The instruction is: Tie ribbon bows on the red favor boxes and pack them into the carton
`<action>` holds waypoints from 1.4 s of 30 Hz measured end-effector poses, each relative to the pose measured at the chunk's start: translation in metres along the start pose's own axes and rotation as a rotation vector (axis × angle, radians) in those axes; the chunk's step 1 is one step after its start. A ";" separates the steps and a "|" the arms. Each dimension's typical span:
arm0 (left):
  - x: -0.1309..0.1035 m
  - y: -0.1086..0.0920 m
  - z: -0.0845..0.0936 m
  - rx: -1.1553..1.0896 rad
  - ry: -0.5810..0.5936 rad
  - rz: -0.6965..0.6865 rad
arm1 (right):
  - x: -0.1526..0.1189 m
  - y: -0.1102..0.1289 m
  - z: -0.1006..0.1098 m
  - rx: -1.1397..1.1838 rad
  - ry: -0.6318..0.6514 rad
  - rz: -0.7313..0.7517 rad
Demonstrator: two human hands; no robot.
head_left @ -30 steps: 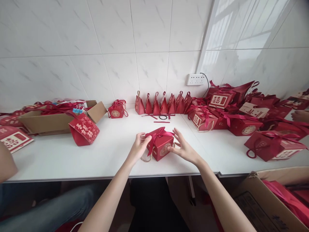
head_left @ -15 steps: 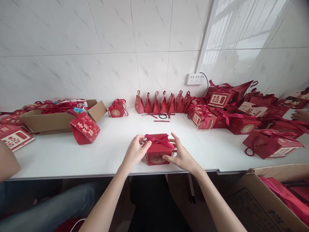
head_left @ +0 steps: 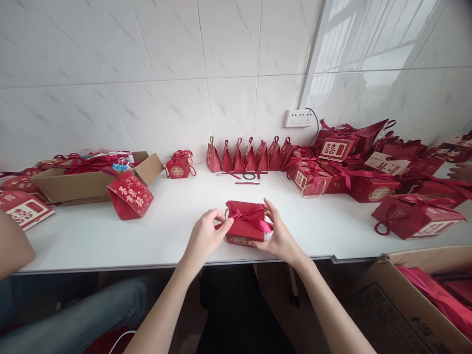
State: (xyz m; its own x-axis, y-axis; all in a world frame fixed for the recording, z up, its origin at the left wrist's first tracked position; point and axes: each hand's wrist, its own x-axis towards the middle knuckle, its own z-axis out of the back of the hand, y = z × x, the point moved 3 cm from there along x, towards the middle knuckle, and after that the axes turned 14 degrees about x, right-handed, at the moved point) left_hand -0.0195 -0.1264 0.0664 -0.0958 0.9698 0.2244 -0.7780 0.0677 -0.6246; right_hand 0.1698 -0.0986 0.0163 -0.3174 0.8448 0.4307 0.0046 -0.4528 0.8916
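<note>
A red gift box (head_left: 246, 230) with a gold emblem on its front is tipped slightly back near the table's front edge. Across its top lies a pink-red ribbon bow (head_left: 250, 215). My left hand (head_left: 208, 233) pinches the bow's left end between thumb and fingers. Around the box's right side, my right hand (head_left: 280, 235) grips with the thumb low in front and the fingers behind. Light cord handles show at the sides of the box.
Behind stand several small red pouches (head_left: 250, 160) in a row, with a black ring (head_left: 249, 176) before them. Red boxes (head_left: 339, 177) are heaped at right. A cardboard carton (head_left: 81, 187) is at left, another carton (head_left: 391, 314) below right. People's arms show at both edges.
The box has tipped back, so more of its top and less of its front shows. My left hand has shifted slightly right along the bow; my right hand stays at the box's side.
</note>
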 end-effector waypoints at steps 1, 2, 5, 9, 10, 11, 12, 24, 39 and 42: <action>-0.007 -0.004 0.003 0.034 -0.038 -0.003 | -0.004 0.000 -0.002 -0.020 -0.020 0.043; -0.014 -0.007 0.004 0.041 -0.050 0.004 | -0.008 0.000 -0.004 -0.036 -0.032 0.084; -0.036 -0.012 0.001 -0.095 0.065 0.058 | -0.017 0.001 -0.007 -0.068 -0.042 0.149; -0.058 -0.005 -0.014 -0.235 0.264 0.136 | -0.023 0.003 -0.005 -0.068 -0.035 0.153; -0.063 -0.002 -0.017 -0.225 0.331 0.150 | -0.024 0.004 -0.004 -0.065 -0.028 0.158; -0.067 0.002 -0.019 -0.198 0.409 0.156 | -0.025 0.005 -0.003 -0.063 -0.021 0.163; -0.072 0.006 -0.019 -0.161 0.505 0.152 | -0.025 0.006 -0.002 -0.060 -0.014 0.168; -0.008 0.013 0.036 -0.092 -0.002 0.067 | -0.029 0.012 -0.001 -0.045 0.036 0.187; -0.027 -0.005 -0.036 -0.304 -0.157 0.012 | -0.049 0.032 0.012 0.184 -0.204 0.039; -0.030 -0.004 -0.040 -0.334 -0.170 -0.037 | -0.037 0.041 0.011 0.006 -0.351 0.050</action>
State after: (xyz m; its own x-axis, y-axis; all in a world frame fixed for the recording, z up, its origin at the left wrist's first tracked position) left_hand 0.0109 -0.1462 0.0323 -0.1955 0.9143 0.3548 -0.5404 0.2014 -0.8169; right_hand 0.1926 -0.1456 0.0388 0.0284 0.8687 0.4946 0.0176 -0.4952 0.8686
